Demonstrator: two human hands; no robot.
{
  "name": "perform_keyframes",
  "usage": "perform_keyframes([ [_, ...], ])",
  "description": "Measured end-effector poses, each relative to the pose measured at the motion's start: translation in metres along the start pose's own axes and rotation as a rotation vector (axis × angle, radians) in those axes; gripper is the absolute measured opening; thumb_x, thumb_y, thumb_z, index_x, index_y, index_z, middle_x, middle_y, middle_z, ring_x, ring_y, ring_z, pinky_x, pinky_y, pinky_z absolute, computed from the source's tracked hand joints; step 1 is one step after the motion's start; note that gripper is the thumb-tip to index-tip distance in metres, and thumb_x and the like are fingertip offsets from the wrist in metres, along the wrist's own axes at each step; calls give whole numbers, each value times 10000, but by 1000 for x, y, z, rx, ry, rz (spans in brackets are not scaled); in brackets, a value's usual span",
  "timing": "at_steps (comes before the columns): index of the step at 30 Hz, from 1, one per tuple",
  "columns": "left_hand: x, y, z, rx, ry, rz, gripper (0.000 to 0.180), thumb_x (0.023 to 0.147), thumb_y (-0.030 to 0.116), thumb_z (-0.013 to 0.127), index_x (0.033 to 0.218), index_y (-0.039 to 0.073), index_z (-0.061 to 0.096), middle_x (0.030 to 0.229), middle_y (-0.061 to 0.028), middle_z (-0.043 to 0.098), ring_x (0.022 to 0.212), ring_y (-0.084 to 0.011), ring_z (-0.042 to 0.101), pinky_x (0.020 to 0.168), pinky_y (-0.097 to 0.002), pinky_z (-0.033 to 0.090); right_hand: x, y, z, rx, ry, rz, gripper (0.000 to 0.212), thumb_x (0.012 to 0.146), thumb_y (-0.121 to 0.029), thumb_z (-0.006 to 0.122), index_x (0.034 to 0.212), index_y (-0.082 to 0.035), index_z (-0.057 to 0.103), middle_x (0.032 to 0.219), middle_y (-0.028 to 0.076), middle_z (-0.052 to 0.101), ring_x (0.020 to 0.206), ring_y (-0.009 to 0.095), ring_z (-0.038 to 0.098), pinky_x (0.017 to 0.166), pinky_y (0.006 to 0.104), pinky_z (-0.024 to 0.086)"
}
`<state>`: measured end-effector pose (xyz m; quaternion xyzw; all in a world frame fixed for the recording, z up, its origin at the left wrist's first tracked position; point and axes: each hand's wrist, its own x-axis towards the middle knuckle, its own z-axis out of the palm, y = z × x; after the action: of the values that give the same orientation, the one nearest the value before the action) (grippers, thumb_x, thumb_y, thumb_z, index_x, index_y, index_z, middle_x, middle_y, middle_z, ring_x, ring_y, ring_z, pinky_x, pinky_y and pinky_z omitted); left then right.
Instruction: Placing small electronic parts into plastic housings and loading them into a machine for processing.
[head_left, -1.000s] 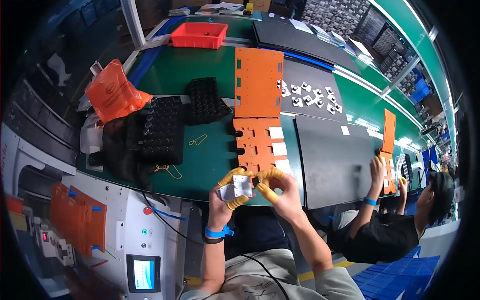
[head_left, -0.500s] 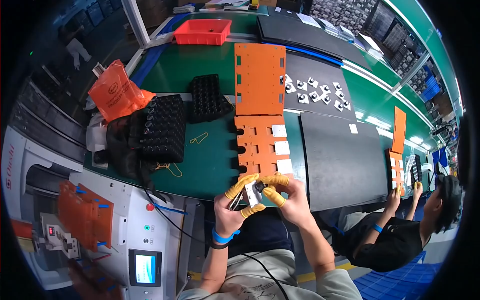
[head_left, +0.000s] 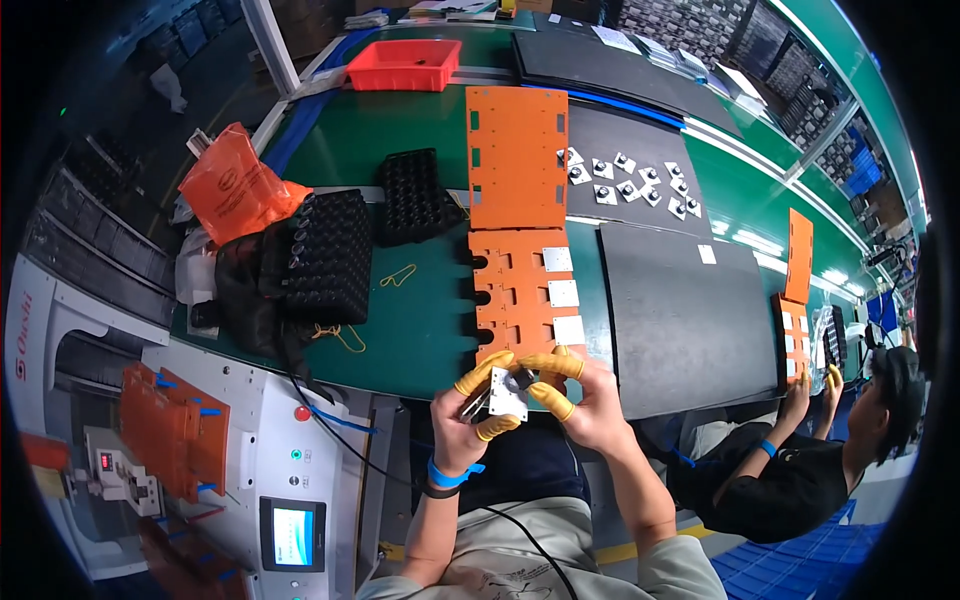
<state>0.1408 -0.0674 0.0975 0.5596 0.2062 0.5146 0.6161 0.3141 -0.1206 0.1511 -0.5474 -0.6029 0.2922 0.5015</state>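
Just in front of my body, my left hand [head_left: 460, 425], in yellow finger cots, grips a small white square plate [head_left: 508, 398] by its edges. A thin metal tool, perhaps tweezers [head_left: 474, 404], is tucked in the same hand. My right hand [head_left: 592, 402], also in yellow cots, pinches a small black cylindrical part [head_left: 523, 379] against the plate's upper right side. Beyond my hands lies an opened orange fixture [head_left: 510, 268] with cutouts; several white plates [head_left: 563, 293] sit along its right column. Its orange lid panel [head_left: 517, 160] extends away from me.
Black trays [head_left: 335, 255] of small round parts stand left, near an orange bag [head_left: 235, 185]. A red bin [head_left: 403, 66] is at the back. Several plates with black parts [head_left: 627, 190] rest on a grey mat. A black mat [head_left: 685, 320] and a co-worker [head_left: 790, 480] are right.
The white plate has turned in my fingers, so more of its flat face shows. My right fingers stay on the black part. The co-worker's hands shifted slightly.
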Motion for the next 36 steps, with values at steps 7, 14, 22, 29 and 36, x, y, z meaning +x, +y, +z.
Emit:
perform_keyframes([
  [7, -2, 5, -2, 81, -14, 24, 734, 726, 278, 891, 1315, -40, 587, 1255, -121, 672, 1072, -160, 657, 941, -306, 513, -2, -2, -1, 12, -20, -9, 313, 838, -49, 740, 1145, -1, 694, 725, 34, 511, 606, 129, 497, 585, 281, 412],
  [14, -1, 11, -2, 114, -19, 9, 719, 732, 268, 888, 1306, -48, 592, 1241, -123, 678, 1070, -159, 657, 939, -308, 514, -5, -7, -1, -262, -48, -173, 406, 764, 4, 756, 1163, -28, 686, 758, 76, 541, 614, 237, 546, 566, 345, 441],
  [22, -3, 6, -8, 108, -59, -61, 708, 739, 276, 885, 1290, -63, 597, 1195, -121, 694, 1065, -156, 656, 925, -300, 518, -6, -12, -2, -282, -93, -91, 384, 732, 10, 769, 1108, -35, 704, 776, 84, 579, 660, 278, 605, 570, 355, 479],
  [29, -7, -10, -14, -403, -63, -344, 637, 867, 448, 746, 1268, -28, 610, 1029, -60, 687, 840, -107, 637, 709, -251, 523, 0, -15, -1, -398, -104, -266, 417, 733, -130, 812, 1126, -35, 709, 805, 90, 547, 702, 262, 543, 598, 370, 437],
  [36, -17, -38, -11, -1014, -119, -720, 561, 926, 531, 631, 1250, 78, 566, 1057, -42, 637, 770, -127, 562, 706, -274, 465, -8, 3, 1, -465, -51, -307, 520, 684, -185, 841, 1176, -76, 710, 917, 76, 544, 824, 268, 517, 727, 390, 425],
])
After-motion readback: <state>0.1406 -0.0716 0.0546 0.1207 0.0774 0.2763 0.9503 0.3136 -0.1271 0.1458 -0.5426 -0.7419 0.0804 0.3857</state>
